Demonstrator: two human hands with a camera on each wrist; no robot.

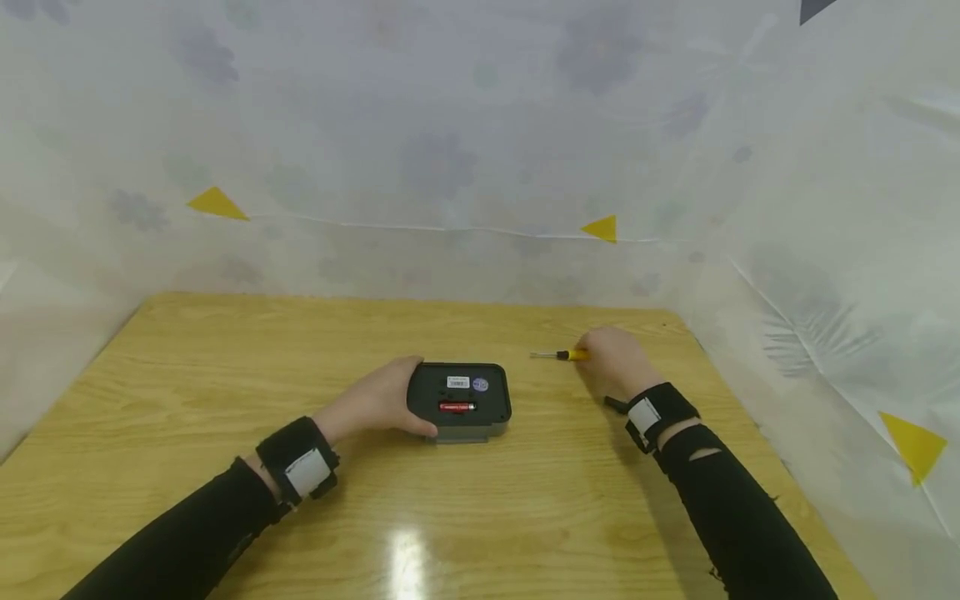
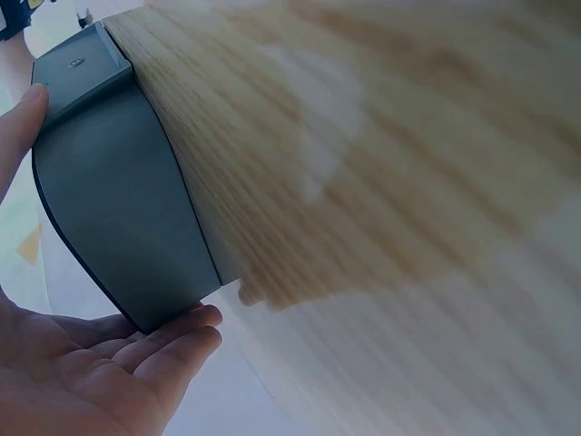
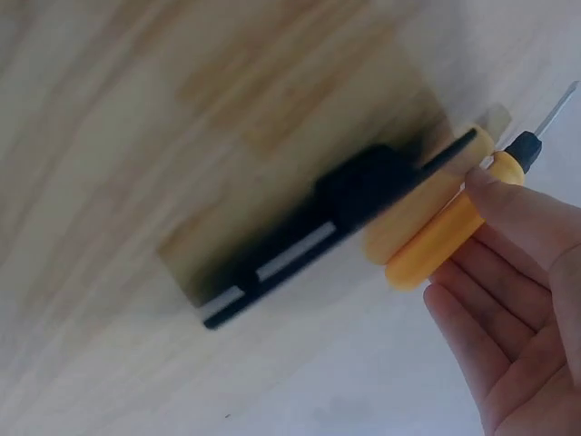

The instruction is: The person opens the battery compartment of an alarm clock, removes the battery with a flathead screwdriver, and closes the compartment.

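A dark grey-green rounded device (image 1: 475,387) lies on the table with a red battery (image 1: 457,407) showing in its face, below a white barcode label and a round sticker. My left hand (image 1: 382,398) grips the device's left end, thumb at the near edge and fingers round the far side. In the left wrist view the device's smooth side (image 2: 127,182) sits between thumb and fingers. My right hand (image 1: 617,357) pinches a screwdriver (image 3: 454,227) by its yellow handle, its metal shaft pointing left toward the device in the head view.
The wooden table (image 1: 300,517) reaches back to a pale patterned sheet (image 1: 450,125) carrying yellow triangles. Another sheet hangs on the right. A blurred dark shape (image 3: 300,245) with pale strips shows beside the screwdriver in the right wrist view.
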